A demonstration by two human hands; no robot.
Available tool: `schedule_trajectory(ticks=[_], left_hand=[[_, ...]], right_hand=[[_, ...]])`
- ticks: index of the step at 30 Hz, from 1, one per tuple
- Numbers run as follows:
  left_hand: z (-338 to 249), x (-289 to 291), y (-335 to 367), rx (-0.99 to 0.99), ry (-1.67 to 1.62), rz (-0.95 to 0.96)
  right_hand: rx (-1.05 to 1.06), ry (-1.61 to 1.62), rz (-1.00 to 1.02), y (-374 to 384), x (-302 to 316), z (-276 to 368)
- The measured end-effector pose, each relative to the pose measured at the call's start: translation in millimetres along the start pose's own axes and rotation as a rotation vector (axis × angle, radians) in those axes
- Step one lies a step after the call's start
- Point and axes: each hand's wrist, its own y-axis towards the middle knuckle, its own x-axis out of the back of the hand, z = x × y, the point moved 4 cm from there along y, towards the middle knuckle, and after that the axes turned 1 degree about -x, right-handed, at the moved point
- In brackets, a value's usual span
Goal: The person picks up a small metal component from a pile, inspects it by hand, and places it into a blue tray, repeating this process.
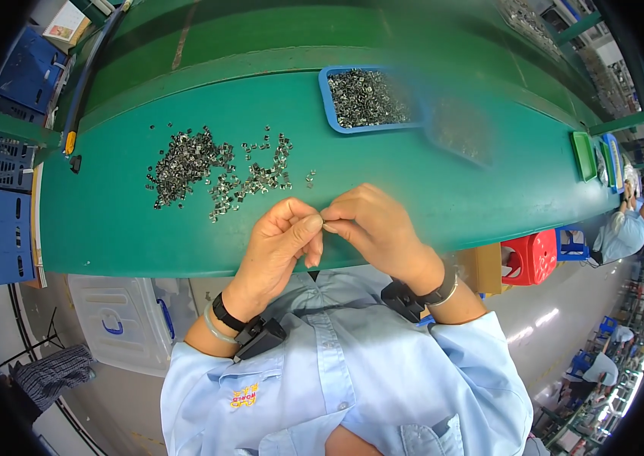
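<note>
My left hand (285,239) and my right hand (371,224) meet over the near edge of the green table. Both are closed, with thumbs and forefingers pinched together at one spot. Something tiny and dark sits between the fingertips, too small and covered to name. Beyond my left hand lies a heap of small shiny metal pieces (185,163), dark and silver. A looser scatter of the same pieces (261,178) spreads to its right, closer to my fingers. Past my right hand, a blue tray (329,106) holds many similar metal pieces.
A blurred second tray (463,137) stands right of the blue one. Green and blue trays (584,156) sit at the table's far right. Below the edge are a clear plastic box (120,319), a red stool (531,258) and a cardboard box (488,270). A co-worker (622,232) sits at right.
</note>
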Motion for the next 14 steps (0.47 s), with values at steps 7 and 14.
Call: schedule_trajectory(ticks=[7,14], left_hand=[[-10.6,-12.0,-3.4,-0.013,-0.054,-0.005],[-1.0,-16.1,-0.7,-0.006,-0.402,0.225]], right_hand=[[-0.056,0.115,-0.035,1.0,4.0,0.3],[-0.038,0.265,-0.142,-0.8,1.0,7.0]])
